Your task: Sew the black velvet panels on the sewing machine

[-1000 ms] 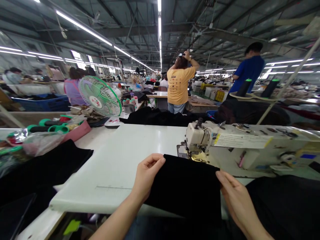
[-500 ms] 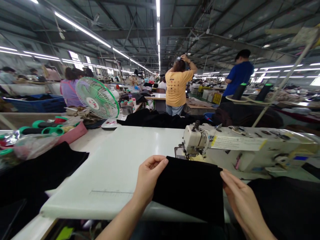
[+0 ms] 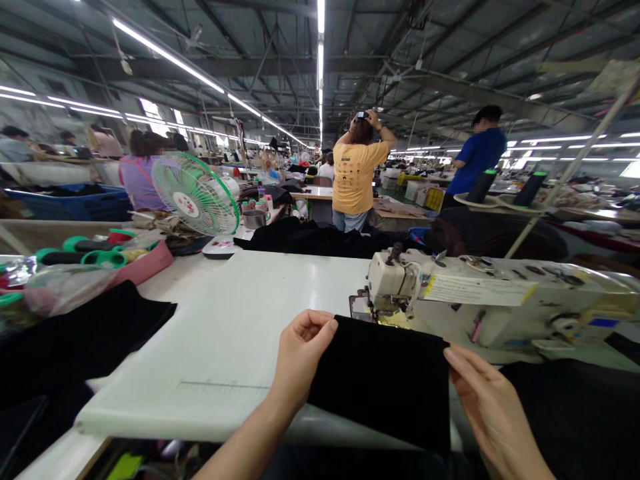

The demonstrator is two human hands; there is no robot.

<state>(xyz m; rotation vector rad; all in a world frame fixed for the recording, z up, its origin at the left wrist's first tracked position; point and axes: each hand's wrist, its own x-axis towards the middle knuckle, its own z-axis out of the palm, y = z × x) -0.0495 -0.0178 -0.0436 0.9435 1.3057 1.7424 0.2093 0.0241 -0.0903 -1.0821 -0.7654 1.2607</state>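
Note:
A piece of black fabric (image 3: 385,380) hangs between my two hands, its top edge stretched nearly straight. My left hand (image 3: 305,353) pinches its upper left corner between thumb and fingers. At the upper right corner, my right hand (image 3: 483,393) grips the edge with its fingertips. Right behind the fabric stands a sewing machine (image 3: 400,287), its needle area partly hidden by the cloth. Below my hands, the fabric's lower part hangs over the front edge of the pale worktable (image 3: 225,340).
More black cloth lies on the left (image 3: 100,327), at the table's far edge and at the right. Thread spools (image 3: 100,257) and a green-rimmed fan (image 3: 195,193) stand to the left. A person in a yellow shirt (image 3: 353,177) stands ahead; others work around.
The fabric's top edge is a little straighter, and my right hand has shifted slightly right and down. The person in yellow now has both hands raised to the head.

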